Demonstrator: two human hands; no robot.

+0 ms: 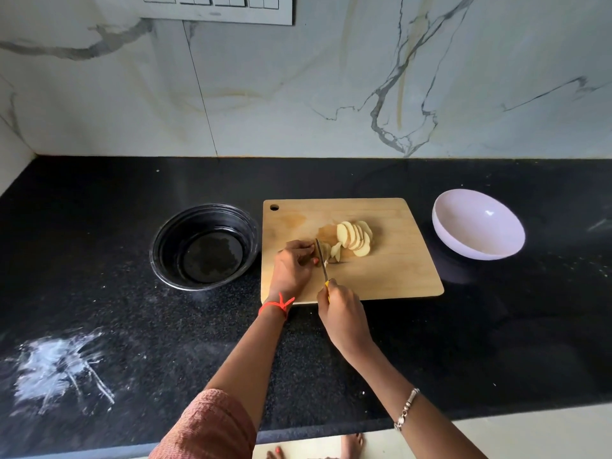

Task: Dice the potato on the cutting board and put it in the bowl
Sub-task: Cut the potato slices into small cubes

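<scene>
Fingers, left hand: curled and pressed down on the uncut end of the potato, which is held steady on the cutting board.
Fingers, right hand: wrapped round the yellow handle of a knife; the blade is set upright just beside the left fingertips.
Potato slices: fanned in an overlapping row on the board, just right of the blade.
Step in hand: judged to be slicing into rounds; no dice are seen yet.
Next move: the last end would need slicing, then the rounds would be stacked and cut both ways, with fingertips kept tucked back.
Bowls: a dark glass bowl is set left of the board and a lilac bowl right, both on the black bench. Which one is meant cannot be told.
Hard to make out: where the blade edge meets the potato, as it is small and partly hidden by the left hand.
</scene>
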